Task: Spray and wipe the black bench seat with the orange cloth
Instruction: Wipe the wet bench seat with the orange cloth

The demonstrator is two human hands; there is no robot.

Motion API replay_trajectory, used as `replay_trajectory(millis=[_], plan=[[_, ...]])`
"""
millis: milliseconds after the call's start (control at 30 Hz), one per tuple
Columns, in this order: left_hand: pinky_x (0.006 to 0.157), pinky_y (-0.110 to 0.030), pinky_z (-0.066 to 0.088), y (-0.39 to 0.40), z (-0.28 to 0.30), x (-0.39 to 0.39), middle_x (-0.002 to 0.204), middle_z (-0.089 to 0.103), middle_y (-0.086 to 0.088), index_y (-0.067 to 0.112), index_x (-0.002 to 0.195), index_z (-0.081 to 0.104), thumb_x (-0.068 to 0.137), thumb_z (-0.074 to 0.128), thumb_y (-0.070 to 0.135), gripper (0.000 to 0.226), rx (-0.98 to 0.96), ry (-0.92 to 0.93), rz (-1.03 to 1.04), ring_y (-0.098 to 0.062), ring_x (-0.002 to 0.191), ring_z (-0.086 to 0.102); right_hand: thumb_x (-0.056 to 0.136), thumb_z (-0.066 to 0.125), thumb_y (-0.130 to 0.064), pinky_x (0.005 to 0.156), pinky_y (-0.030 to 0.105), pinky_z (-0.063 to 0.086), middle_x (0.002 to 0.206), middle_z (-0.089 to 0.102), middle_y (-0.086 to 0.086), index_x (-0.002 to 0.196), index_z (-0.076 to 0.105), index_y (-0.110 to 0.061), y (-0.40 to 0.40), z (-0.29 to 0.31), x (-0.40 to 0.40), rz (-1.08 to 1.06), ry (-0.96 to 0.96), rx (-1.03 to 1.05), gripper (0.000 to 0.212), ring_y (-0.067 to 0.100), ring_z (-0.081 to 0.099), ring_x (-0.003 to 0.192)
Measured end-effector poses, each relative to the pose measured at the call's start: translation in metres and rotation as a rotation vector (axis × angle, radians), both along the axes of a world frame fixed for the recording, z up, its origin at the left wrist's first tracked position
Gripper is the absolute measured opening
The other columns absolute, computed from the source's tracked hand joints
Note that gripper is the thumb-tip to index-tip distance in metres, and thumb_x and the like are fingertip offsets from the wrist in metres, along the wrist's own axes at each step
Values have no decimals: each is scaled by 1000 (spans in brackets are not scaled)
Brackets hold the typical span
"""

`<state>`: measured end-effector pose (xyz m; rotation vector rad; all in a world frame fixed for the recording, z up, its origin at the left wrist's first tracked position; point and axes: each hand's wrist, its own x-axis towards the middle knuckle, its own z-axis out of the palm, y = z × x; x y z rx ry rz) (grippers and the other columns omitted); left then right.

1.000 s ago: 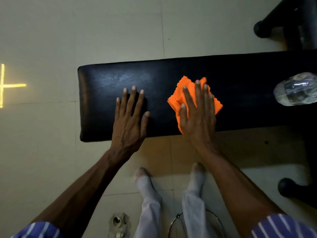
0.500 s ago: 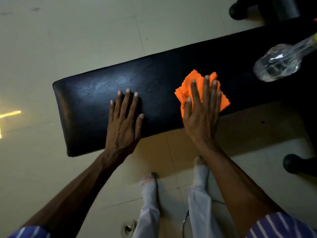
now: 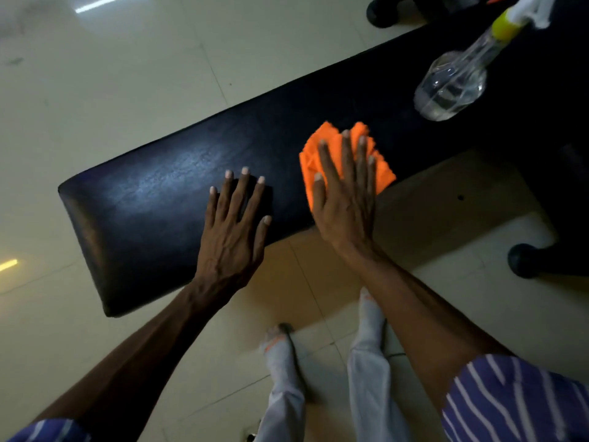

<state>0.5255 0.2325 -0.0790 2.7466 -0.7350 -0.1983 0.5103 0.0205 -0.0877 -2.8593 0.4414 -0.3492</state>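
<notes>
The black bench seat (image 3: 153,205) runs diagonally from lower left to upper right over a pale tiled floor. My left hand (image 3: 234,228) lies flat on it near its front edge, fingers spread, holding nothing. My right hand (image 3: 345,193) presses flat on the crumpled orange cloth (image 3: 322,148), which lies on the seat at its near edge. A clear spray bottle (image 3: 452,82) with a yellow collar and white trigger head lies on its side on the seat, up and to the right of the cloth.
My legs in light trousers (image 3: 369,378) stand on the floor below the bench. Black rounded feet of equipment show at the right edge (image 3: 526,260) and at the top (image 3: 379,14). Pale floor tiles (image 3: 95,90) surround the bench's left end.
The view has tilted, so the bench now slants and more of the spray bottle shows. My right hand and the cloth have slid a little along the seat; my left hand stays planted.
</notes>
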Motion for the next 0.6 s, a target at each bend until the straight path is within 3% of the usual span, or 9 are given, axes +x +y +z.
replay_trajectory(millis=[100,167,267,300,433,600], plan=[[131,-55,7,-17,3,7,175,6,-6,20,165,17,109,25,44,61,5,11,-47,-27,162,-3,113,33,-36,132,51,16,176,20,11,166,29,-25,-24,-4,-18,305,58,-68,54,32,13,165],[131,-54,7,-27,4,12,175,5,-5,21,165,16,109,27,45,62,0,14,-78,-26,162,-3,113,33,-34,132,52,16,176,21,10,165,32,-24,-54,-1,-9,206,41,-41,53,31,13,165],[132,-52,5,-36,5,17,175,2,-4,22,165,13,109,26,46,62,11,8,-104,-24,162,-5,111,36,-32,132,55,15,175,22,13,163,37,-20,-59,7,10,-171,33,62,53,37,14,164],[132,-52,5,-38,5,19,175,2,-4,22,165,13,110,25,45,61,10,6,-106,-24,162,-5,111,36,-33,132,56,13,175,22,14,163,37,-20,-52,8,12,-156,40,36,53,38,14,164],[132,-51,6,-50,7,27,175,5,-5,21,165,15,109,23,43,60,1,16,-91,-25,162,-3,112,33,-36,133,53,13,177,18,8,166,28,-25,-75,8,-4,257,104,-48,55,31,10,165],[132,-52,7,-73,5,42,174,10,-8,19,164,19,109,27,40,60,0,9,-83,-27,162,1,109,35,-33,133,52,11,176,18,9,165,31,-23,-105,19,44,175,160,7,57,32,11,165]])
